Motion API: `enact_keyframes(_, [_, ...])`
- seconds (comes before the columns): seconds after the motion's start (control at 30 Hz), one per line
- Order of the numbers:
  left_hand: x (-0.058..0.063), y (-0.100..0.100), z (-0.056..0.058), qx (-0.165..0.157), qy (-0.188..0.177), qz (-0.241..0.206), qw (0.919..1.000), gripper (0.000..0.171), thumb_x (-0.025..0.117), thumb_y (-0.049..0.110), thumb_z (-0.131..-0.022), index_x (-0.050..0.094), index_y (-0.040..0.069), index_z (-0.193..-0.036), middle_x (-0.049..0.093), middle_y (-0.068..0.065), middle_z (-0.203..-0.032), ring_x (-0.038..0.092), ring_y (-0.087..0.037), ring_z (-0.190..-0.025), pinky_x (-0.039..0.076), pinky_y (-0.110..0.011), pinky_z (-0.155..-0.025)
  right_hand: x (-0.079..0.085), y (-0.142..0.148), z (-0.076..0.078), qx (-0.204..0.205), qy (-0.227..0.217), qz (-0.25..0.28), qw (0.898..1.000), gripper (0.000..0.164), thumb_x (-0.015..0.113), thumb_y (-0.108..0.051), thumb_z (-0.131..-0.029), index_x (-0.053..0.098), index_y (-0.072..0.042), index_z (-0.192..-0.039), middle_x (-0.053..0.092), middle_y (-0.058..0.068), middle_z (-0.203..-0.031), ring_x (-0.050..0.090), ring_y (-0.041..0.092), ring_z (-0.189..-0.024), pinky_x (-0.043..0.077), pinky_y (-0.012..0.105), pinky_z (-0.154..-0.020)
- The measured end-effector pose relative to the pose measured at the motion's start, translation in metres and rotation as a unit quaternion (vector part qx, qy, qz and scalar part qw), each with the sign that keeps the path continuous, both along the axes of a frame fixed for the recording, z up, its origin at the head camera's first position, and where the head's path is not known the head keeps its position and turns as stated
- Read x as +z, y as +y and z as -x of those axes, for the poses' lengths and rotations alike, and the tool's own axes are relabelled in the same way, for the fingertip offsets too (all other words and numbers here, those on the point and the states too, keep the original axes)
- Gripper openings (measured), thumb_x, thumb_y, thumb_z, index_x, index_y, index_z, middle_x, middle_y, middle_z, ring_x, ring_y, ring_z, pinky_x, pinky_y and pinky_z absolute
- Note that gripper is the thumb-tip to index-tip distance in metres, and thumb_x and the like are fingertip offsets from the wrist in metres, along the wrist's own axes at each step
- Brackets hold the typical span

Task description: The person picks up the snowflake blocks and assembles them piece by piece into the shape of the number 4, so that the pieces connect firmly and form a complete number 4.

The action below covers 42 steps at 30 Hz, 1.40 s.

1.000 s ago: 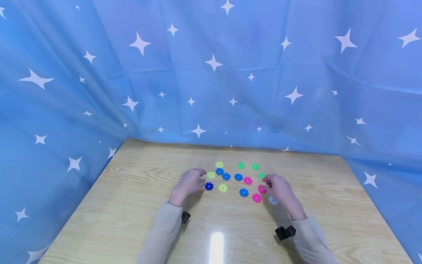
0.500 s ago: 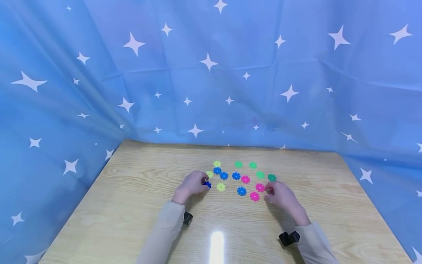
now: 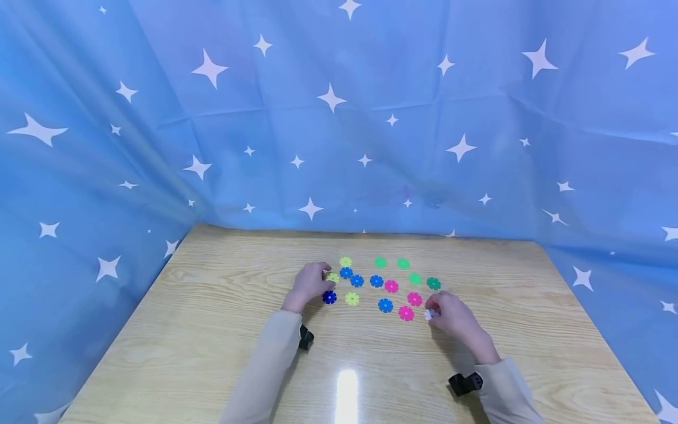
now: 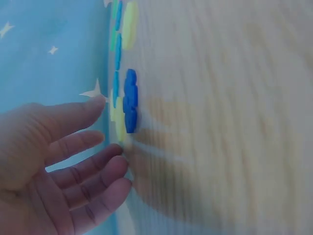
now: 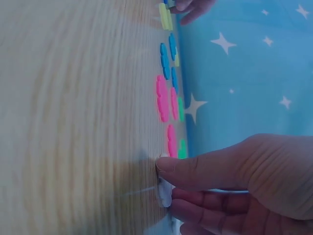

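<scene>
Small notched, flower-shaped plastic discs lie flat on the wooden table. My left hand is at the group's left end, fingers loosely bent around the edge of a yellow-green disc. In the left wrist view its thumb and fingers stand apart with nothing between them. A dark blue disc lies just below that hand. At the right end, my right hand pinches a pale whitish disc between thumb and fingers, close over the tabletop. The hand covers part of this disc in the head view.
Between the hands lie several blue discs, pink discs and another yellow-green disc. Green discs and a dark green disc are farther back. A blue star-patterned curtain hangs behind the table.
My left hand has moved from the dark blue disc up to the yellow-green one. My right hand has shifted slightly back toward me, uncovering the dark green disc, and settled around the pale disc.
</scene>
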State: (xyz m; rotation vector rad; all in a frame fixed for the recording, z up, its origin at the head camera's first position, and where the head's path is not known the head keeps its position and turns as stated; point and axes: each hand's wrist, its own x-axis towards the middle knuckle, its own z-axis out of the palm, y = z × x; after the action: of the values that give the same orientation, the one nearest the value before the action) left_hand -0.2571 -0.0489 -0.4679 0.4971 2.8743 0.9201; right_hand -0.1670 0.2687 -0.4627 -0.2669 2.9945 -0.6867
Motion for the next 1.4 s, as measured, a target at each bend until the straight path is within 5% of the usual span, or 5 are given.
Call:
enact_keyframes(0.23, [-0.008, 0.003, 0.013, -0.003, -0.007, 0.013, 0.9999, 0.028, 0.075, 0.014, -0.078, 0.067, 0.003, -0.103, 0.063, -0.006, -0.086, 0.057, -0.017, -0.075, 0.050, -0.030, -0.060, -0.002, 0.001, 0.002, -0.008, -0.023, 0.010, 1.000, 0.020, 0.070, 0.005, -0.072, 0.065, 0.000, -0.090, 0.057, 0.006, -0.083, 0.054, 0.018, -0.075, 0.051, 0.034, -0.065])
enact_keyframes(0.5, [-0.006, 0.004, 0.019, 0.009, -0.036, -0.003, 0.9993, 0.026, 0.076, 0.006, -0.074, 0.057, 0.003, -0.091, 0.055, -0.006, -0.082, 0.049, -0.020, -0.071, 0.046, -0.030, -0.060, -0.001, 0.004, 0.003, -0.016, -0.025, 0.032, 0.999, 0.019, 0.076, 0.002, -0.069, 0.061, -0.003, -0.081, 0.055, 0.005, -0.077, 0.051, 0.017, -0.070, 0.047, 0.030, -0.060])
enact_keyframes(0.83, [-0.012, 0.002, 0.020, -0.019, 0.000, -0.100, 0.9948, 0.016, 0.068, -0.008, -0.074, 0.058, 0.001, -0.082, 0.050, -0.003, -0.070, 0.045, -0.014, -0.064, 0.042, -0.024, -0.058, 0.000, 0.014, 0.001, -0.019, -0.010, 0.088, 0.996, 0.017, 0.072, 0.007, -0.071, 0.060, -0.004, -0.075, 0.056, 0.001, -0.069, 0.050, 0.014, -0.065, 0.045, 0.022, -0.054])
enact_keyframes(1.03, [-0.014, -0.003, 0.009, -0.026, 0.023, -0.162, 0.9862, 0.007, 0.065, -0.007, -0.079, 0.062, -0.002, -0.084, 0.057, -0.005, -0.074, 0.051, -0.014, -0.068, 0.047, -0.024, -0.061, 0.002, 0.016, -0.005, -0.038, -0.016, 0.119, 0.992, 0.010, 0.069, 0.004, -0.077, 0.062, -0.001, -0.078, 0.056, 0.001, -0.069, 0.050, 0.014, -0.065, 0.044, 0.021, -0.052])
enact_keyframes(1.4, [-0.007, 0.001, -0.017, -0.076, 0.029, -0.209, 0.9745, 0.005, 0.064, 0.001, -0.086, 0.063, -0.003, -0.083, 0.063, -0.006, -0.076, 0.057, -0.013, -0.068, 0.051, -0.022, -0.061, 0.008, -0.002, -0.008, -0.064, -0.057, 0.305, 0.948, 0.011, 0.063, 0.000, -0.087, 0.058, 0.009, -0.090, 0.062, 0.011, -0.069, 0.063, 0.022, -0.062, 0.059, 0.031, -0.057])
